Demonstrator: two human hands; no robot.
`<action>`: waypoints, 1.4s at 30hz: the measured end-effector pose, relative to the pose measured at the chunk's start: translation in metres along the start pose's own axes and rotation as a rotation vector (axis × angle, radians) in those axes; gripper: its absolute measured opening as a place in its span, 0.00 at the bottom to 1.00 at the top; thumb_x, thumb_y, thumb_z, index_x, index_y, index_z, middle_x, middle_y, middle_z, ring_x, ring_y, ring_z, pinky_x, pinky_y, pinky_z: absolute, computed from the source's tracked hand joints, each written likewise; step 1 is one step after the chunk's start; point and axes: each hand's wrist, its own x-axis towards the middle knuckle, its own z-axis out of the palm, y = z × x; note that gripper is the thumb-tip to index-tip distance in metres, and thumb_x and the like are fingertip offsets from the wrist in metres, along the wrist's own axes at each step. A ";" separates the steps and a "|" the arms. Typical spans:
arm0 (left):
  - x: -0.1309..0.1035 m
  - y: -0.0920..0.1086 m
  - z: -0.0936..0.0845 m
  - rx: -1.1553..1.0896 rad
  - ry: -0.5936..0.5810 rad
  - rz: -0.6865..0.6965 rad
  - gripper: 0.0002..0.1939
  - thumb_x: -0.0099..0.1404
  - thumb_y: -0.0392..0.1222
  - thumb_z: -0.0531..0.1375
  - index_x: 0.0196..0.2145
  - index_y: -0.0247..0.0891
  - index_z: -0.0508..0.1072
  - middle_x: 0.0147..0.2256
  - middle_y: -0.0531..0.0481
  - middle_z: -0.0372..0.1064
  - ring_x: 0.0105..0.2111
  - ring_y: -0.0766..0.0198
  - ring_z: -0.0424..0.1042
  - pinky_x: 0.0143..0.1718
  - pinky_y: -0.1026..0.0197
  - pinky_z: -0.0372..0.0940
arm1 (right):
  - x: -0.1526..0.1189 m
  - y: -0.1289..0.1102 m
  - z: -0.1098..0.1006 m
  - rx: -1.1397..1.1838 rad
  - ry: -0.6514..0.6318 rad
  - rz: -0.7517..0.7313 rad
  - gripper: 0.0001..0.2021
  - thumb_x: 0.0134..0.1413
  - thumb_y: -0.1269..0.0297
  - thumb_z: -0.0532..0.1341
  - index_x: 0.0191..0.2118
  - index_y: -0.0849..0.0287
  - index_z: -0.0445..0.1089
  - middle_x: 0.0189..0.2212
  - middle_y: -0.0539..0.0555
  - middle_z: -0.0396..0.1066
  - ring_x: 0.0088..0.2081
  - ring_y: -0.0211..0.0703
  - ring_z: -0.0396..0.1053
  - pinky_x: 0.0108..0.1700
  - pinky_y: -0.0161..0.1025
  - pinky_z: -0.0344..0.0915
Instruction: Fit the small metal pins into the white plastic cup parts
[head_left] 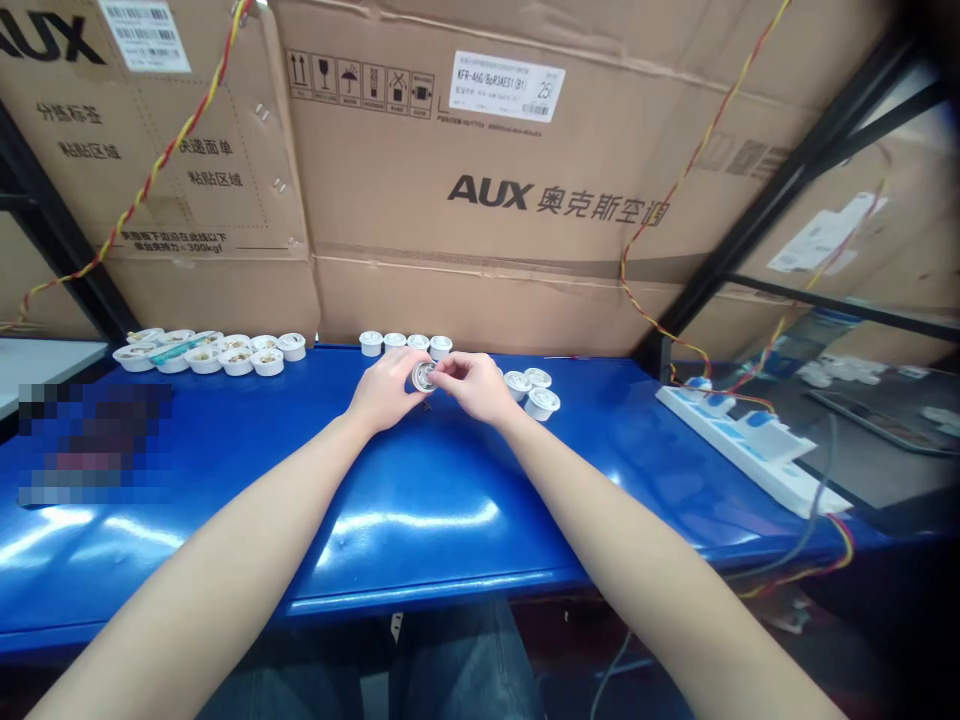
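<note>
Between my two hands, above the blue table, is a small round white cup-shaped piece (423, 376), tipped so that its greyish inner face shows. My left hand (385, 388) grips it by the rim, with thumb and fingers curled round its side. My right hand (475, 384) is closed in a pinch against the right part of that face; whatever its fingertips hold is hidden. A short row of similar white cups (371, 343) stands just behind my hands. More white cups (541, 403) sit close to the right wrist, partly covered by it.
Several white cups (268, 361) with yellowish contents stand in rows at the back left of the blue table (450, 530). A white power strip (750, 450) with plugs lies at the right edge. Large cardboard boxes (465, 250) form the back wall, and twisted red-yellow wires (171, 150) hang down.
</note>
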 end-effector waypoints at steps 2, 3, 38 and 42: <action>0.000 0.001 0.000 0.003 -0.001 -0.011 0.13 0.62 0.43 0.62 0.45 0.43 0.70 0.45 0.49 0.72 0.47 0.57 0.70 0.47 0.57 0.66 | 0.000 -0.001 0.000 -0.005 0.009 -0.010 0.10 0.47 0.57 0.65 0.28 0.60 0.74 0.23 0.49 0.71 0.26 0.37 0.65 0.32 0.35 0.60; 0.000 0.001 0.000 0.003 0.001 -0.015 0.13 0.62 0.43 0.62 0.45 0.43 0.70 0.45 0.49 0.72 0.47 0.57 0.70 0.47 0.56 0.66 | 0.000 -0.002 0.000 -0.006 0.013 -0.011 0.10 0.47 0.57 0.65 0.27 0.60 0.74 0.23 0.49 0.71 0.26 0.37 0.64 0.32 0.35 0.60; 0.000 0.001 -0.001 -0.040 0.024 0.043 0.14 0.62 0.42 0.62 0.46 0.42 0.70 0.46 0.49 0.73 0.48 0.57 0.70 0.50 0.55 0.66 | 0.003 0.006 0.000 0.370 -0.119 0.119 0.18 0.45 0.52 0.68 0.39 0.56 0.66 0.22 0.45 0.66 0.24 0.35 0.64 0.25 0.33 0.62; 0.000 0.001 0.000 -0.033 0.018 0.047 0.14 0.62 0.42 0.62 0.46 0.42 0.70 0.46 0.48 0.72 0.49 0.57 0.70 0.51 0.55 0.66 | 0.002 0.006 0.001 0.370 -0.129 0.139 0.19 0.43 0.52 0.69 0.38 0.57 0.67 0.23 0.45 0.66 0.24 0.35 0.63 0.24 0.33 0.62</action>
